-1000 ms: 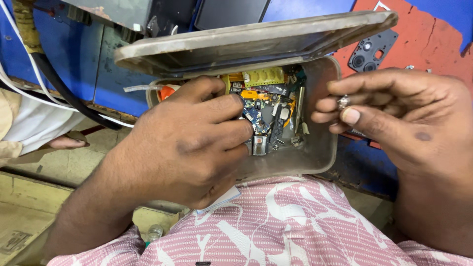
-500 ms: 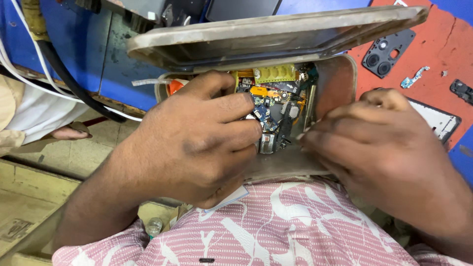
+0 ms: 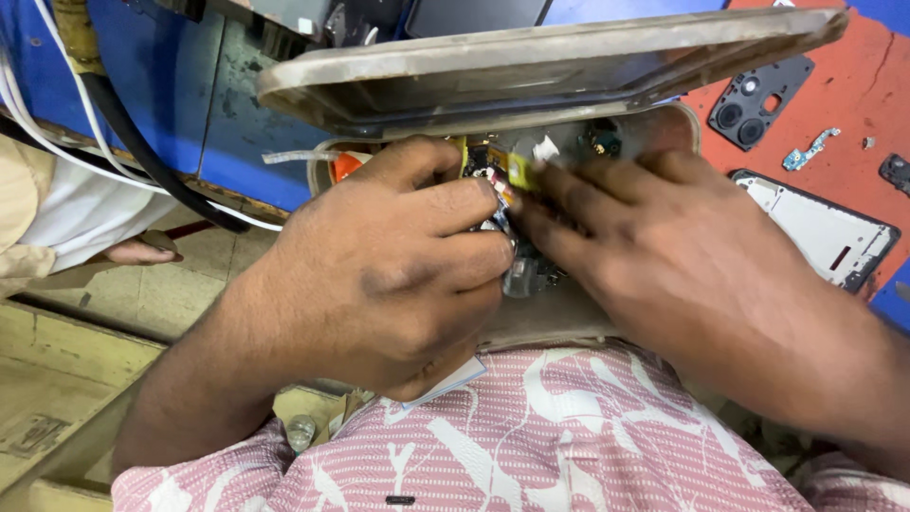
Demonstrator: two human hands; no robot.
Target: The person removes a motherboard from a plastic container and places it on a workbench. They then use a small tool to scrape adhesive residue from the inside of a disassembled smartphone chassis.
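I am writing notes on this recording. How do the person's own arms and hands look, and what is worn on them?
Both the left hand and the right hand are bare: no gloves, rings or watch in view. The forearms are bare too; no sleeves reach them. Below them shows a pink striped shirt with white leaf-like shapes.

Even bright indoor light, soft shadow inside the box, slight motion blur, mild wide-angle edge distortion

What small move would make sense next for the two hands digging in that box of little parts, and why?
Probably pinch one piece and lift it out. Both the left hand and the right hand have their fingertips down among the small parts in the open box, crowding them, so what they touch is hidden.
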